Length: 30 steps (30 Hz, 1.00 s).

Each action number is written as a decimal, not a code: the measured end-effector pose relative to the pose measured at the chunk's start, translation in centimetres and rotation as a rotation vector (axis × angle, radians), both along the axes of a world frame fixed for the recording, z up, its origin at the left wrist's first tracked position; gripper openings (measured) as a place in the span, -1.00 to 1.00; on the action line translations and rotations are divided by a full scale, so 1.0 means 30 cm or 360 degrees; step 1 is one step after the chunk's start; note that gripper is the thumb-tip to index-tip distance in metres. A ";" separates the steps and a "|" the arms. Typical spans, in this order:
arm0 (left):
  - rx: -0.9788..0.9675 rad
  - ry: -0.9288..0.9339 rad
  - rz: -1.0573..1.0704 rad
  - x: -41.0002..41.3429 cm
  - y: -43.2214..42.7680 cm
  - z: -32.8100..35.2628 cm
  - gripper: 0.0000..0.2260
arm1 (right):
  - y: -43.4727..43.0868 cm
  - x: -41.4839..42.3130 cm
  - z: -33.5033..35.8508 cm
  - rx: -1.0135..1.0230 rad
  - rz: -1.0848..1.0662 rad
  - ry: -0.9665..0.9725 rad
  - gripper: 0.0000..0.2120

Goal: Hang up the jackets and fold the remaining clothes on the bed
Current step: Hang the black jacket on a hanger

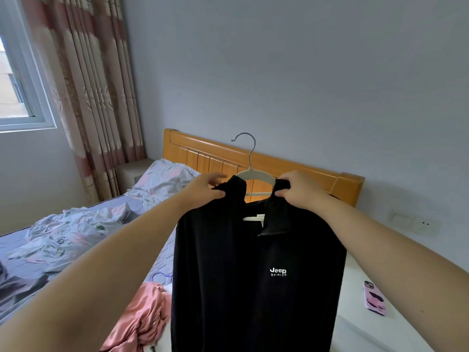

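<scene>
The left grip (205, 190) and right grip (300, 193) each pinch one collar side of the black jacket with white chest lettering (228, 275). It hangs on the white plastic hanger with a metal hook (255, 175) between them. A crumpled pink garment (142, 316) lies on the bed (162, 260) below the left grip.

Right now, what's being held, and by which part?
The jacket, by its collar: left hand grips one side, right hand pinches the other. It hangs on a hanger, whose hook is free.

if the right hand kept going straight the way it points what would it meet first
Likely the wooden headboard, since the right hand, gripping the collar of the black jacket, reaches toward it; depth is unclear.
</scene>
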<state>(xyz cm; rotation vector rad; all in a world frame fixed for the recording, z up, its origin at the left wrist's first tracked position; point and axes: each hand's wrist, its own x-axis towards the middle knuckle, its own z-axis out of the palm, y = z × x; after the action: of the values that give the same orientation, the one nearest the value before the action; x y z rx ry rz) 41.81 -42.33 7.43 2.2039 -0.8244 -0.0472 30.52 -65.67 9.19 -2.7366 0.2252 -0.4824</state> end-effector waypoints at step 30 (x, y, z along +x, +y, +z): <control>-0.0052 0.0304 0.0588 -0.011 -0.035 -0.015 -0.80 | -0.072 0.020 -0.109 0.0502 -0.0379 -0.0217 -0.68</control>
<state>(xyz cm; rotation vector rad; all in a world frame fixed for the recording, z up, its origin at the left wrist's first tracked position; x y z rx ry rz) 41.49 -43.39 7.00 2.2452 -0.3047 -0.0608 31.11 -67.84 5.91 -2.3699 0.5463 -0.6355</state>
